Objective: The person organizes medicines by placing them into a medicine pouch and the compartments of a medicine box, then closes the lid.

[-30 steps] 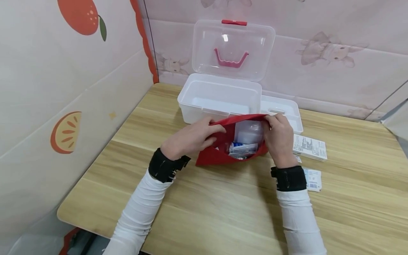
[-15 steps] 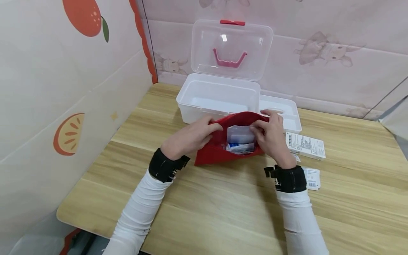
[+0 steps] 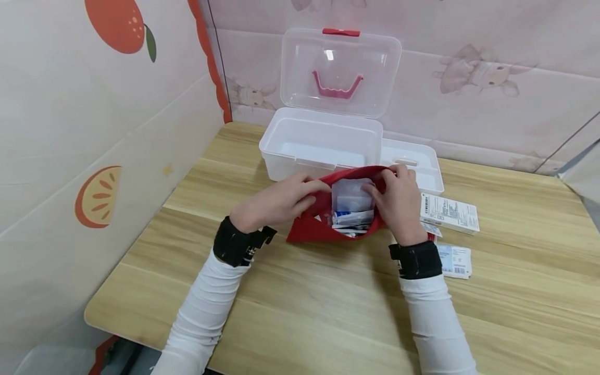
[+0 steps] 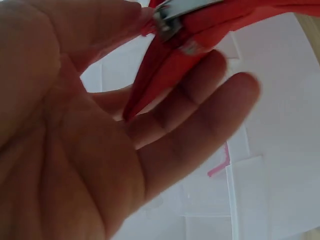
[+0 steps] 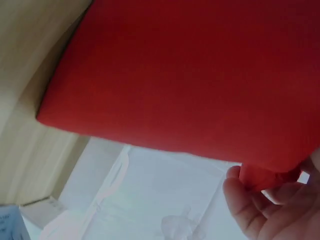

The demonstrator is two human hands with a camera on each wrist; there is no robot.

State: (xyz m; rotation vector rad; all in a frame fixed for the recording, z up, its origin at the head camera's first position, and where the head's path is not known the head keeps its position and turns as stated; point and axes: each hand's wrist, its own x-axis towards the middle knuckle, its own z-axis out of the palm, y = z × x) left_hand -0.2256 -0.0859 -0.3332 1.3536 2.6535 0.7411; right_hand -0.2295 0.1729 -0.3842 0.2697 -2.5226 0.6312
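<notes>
A red fabric pouch (image 3: pixel 304 232) sits on the table with its mouth spread wide. Inside it are a clear plastic item (image 3: pixel 352 194), whose kind I cannot tell, and several small packets (image 3: pixel 353 219). My left hand (image 3: pixel 276 203) holds the pouch's left edge. In the left wrist view, its thumb and fingers pinch the red fabric (image 4: pixel 165 75) beside a small metal zipper part (image 4: pixel 169 27). My right hand (image 3: pixel 400 208) grips the back right rim, its thumb inside against the clear item. The right wrist view shows those fingers (image 5: pixel 239 202) curled round the rim.
Behind the pouch stands a white plastic box (image 3: pixel 300 169), its clear lid (image 3: pixel 300 67) raised against the wall. To its right lies a white tray (image 3: pixel 433 177). A white carton (image 3: pixel 450 212) and a flat packet (image 3: pixel 455 260) are on the table's right side.
My right hand has shifted its grip along the rim, with its thumb now inside at the clear item. The pouch's contents show more plainly. My left hand stays at the left edge.
</notes>
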